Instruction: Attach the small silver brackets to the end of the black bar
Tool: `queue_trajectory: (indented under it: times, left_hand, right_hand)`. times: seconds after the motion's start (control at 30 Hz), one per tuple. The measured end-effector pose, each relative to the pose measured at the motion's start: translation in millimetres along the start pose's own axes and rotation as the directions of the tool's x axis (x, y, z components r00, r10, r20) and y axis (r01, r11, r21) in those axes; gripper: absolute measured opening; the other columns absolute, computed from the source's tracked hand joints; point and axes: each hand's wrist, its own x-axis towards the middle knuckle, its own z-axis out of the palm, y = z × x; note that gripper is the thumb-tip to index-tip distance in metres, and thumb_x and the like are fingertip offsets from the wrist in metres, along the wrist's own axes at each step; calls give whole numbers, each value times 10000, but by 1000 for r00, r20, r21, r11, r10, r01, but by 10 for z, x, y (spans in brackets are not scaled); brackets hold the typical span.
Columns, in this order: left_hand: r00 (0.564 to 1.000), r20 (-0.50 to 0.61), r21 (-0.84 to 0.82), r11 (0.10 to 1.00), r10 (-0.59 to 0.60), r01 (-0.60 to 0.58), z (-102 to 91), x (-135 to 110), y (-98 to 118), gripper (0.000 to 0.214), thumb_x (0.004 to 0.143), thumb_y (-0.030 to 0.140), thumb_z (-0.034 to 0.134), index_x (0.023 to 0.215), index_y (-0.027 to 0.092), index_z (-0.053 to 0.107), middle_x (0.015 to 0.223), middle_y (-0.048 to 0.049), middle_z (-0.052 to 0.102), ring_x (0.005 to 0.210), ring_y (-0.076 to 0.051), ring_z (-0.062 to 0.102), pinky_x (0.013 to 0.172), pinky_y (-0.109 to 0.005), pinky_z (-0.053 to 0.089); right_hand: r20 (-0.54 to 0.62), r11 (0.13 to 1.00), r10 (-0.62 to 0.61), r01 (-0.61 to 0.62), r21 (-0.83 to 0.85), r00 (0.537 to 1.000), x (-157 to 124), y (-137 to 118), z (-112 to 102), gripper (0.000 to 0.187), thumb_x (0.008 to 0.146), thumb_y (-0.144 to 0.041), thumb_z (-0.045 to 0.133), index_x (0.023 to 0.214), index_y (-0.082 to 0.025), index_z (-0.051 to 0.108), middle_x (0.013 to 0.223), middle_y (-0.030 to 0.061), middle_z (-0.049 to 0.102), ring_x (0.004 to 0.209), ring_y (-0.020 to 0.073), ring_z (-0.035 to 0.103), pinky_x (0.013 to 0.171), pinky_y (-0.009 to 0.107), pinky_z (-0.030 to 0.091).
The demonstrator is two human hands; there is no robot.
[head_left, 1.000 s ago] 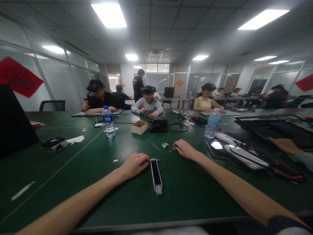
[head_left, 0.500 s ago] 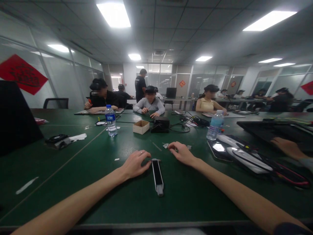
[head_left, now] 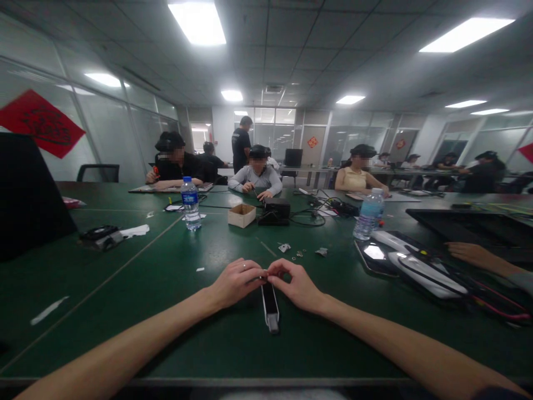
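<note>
On the green table (head_left: 200,344) in front of me lies a slim, long device (head_left: 270,303) with a black face, a pale rim and a grey near end. Its far end is covered by my fingers. My left hand (head_left: 239,283) has thumb and fingers pinched together there from the left. From the right, my right hand (head_left: 295,284) closes thumb and forefinger at the same spot, the fingertips meeting. Whatever is between the fingers is too small to name. Just beyond lie a small metal piece (head_left: 284,248), tiny rings (head_left: 298,254) and another small silvery piece (head_left: 321,251).
A small open box (head_left: 241,215) and a black device (head_left: 273,212) stand ahead. Water bottles stand left (head_left: 191,205) and right (head_left: 368,215). White-and-black equipment (head_left: 425,272) lies right, near another person's hand (head_left: 474,256). Several people sit across the table.
My right hand has moved from the small metal parts toward me and left, meeting my left hand at the device's far end. The small parts are now uncovered.
</note>
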Motion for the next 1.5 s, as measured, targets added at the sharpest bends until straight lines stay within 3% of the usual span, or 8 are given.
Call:
queue_trajectory:
  times: [0.43, 0.57, 0.73, 0.87, 1.0, 1.17, 1.5]
  left_hand:
    - [994, -75, -28, 996, 78, -80, -24, 13, 14, 188, 977, 287, 506, 1066, 174, 628, 927, -64, 683, 806, -150, 648, 720, -251, 504]
    - [994, -49, 5, 995, 102, -102, -40, 30, -14, 172, 971, 271, 510, 1054, 176, 626, 925, -58, 685, 809, -147, 647, 718, -247, 489]
    - [998, 51, 97, 995, -25, 20, -45, 5, -159, 99, 892, 259, 572, 919, 183, 630, 874, -34, 683, 780, -152, 636, 716, -256, 467]
    - [980, 147, 147, 982, -138, 116, -65, -20, -243, 72, 829, 244, 604, 866, 185, 623, 819, -14, 669, 714, -146, 614, 691, -250, 450]
    - [937, 266, 160, 969, -226, 188, -95, -4, -232, 88, 820, 261, 613, 872, 191, 625, 794, -1, 659, 705, -155, 613, 693, -258, 449]
    - [910, 319, 145, 963, -264, 229, -96, 11, -206, 112, 831, 265, 611, 913, 190, 626, 827, -9, 665, 741, -171, 623, 710, -270, 452]
    - [906, 313, 138, 957, -285, 253, -46, -12, -214, 129, 845, 271, 610, 946, 192, 616, 844, -7, 661, 763, -174, 624, 732, -277, 453]
  right_hand:
    - [-9, 999, 0, 0, 32, 1000, -16, 49, 34, 88, 859, -248, 606, 910, -177, 614, 822, 4, 637, 753, 142, 586, 705, 275, 487]
    - [19, 1000, -8, 8, 1, 1000, -13, 24, 12, 77, 863, -230, 601, 917, -176, 613, 826, 6, 645, 746, 139, 589, 694, 267, 489]
    - [-17, 981, -81, 77, -179, 997, 24, 131, -74, 70, 867, -184, 565, 914, -171, 615, 832, 22, 648, 734, 139, 589, 688, 268, 496]
    - [23, 902, -189, 183, -392, 982, 79, 315, -192, 130, 851, -112, 516, 907, -169, 618, 885, 53, 639, 819, 170, 592, 763, 307, 492]
    - [82, 844, -83, 114, -524, 993, 118, 394, -254, 186, 864, -73, 469, 875, -158, 635, 919, 74, 618, 878, 188, 581, 813, 326, 470]
    - [197, 830, 93, 33, -556, 976, 123, 339, -239, 219, 896, -80, 426, 893, -144, 635, 913, 73, 600, 842, 179, 569, 778, 304, 458]
    - [240, 837, 66, 77, -542, 969, 129, 357, -229, 198, 895, -79, 431, 897, -137, 621, 897, 67, 605, 825, 171, 556, 766, 289, 447]
